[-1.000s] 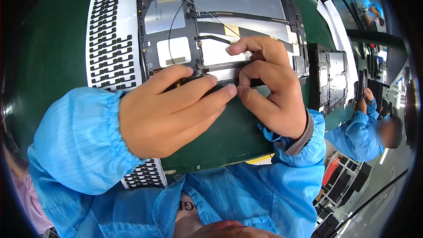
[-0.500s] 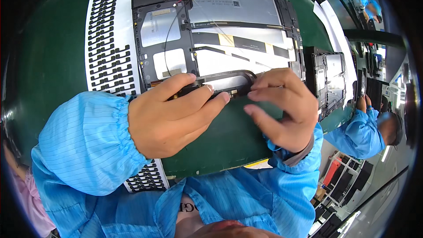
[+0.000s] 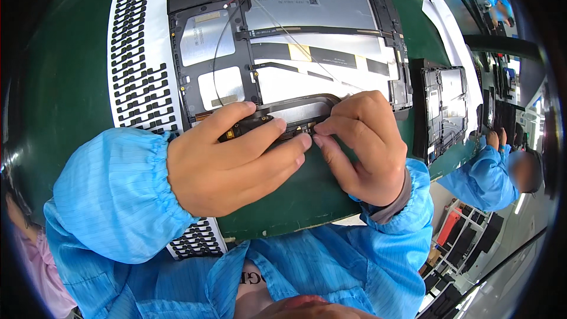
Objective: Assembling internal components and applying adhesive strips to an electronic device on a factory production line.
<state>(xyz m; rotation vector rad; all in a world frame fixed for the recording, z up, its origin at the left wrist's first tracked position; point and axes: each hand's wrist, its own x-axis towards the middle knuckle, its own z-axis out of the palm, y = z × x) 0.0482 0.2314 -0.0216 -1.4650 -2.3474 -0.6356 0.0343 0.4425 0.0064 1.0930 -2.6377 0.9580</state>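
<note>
An opened flat electronic device (image 3: 307,12) lies on the green table, its silver battery panels and black frame exposed. Thin cables cross its upper left part. At its near edge a black curved rim (image 3: 295,103) frames a silver strip. My left hand (image 3: 218,171) rests over this near edge, fingers spread and fingertips touching it; the thumb is hidden. Just right of those fingertips, my right hand (image 3: 369,147) pinches with thumb and forefinger at the edge. Whatever sits in that pinch is too small to make out.
A white sheet of black stickers (image 3: 142,65) lies left of the device, with more stickers (image 3: 198,239) near the table's front edge. A smaller opened device (image 3: 446,109) and white paper (image 3: 452,29) are at the right. Beyond them, a person in blue (image 3: 487,177) works.
My right hand has come left and down, its thumb and forefinger closing into a pinch at the device's near edge. The left hand stays nearly in place.
</note>
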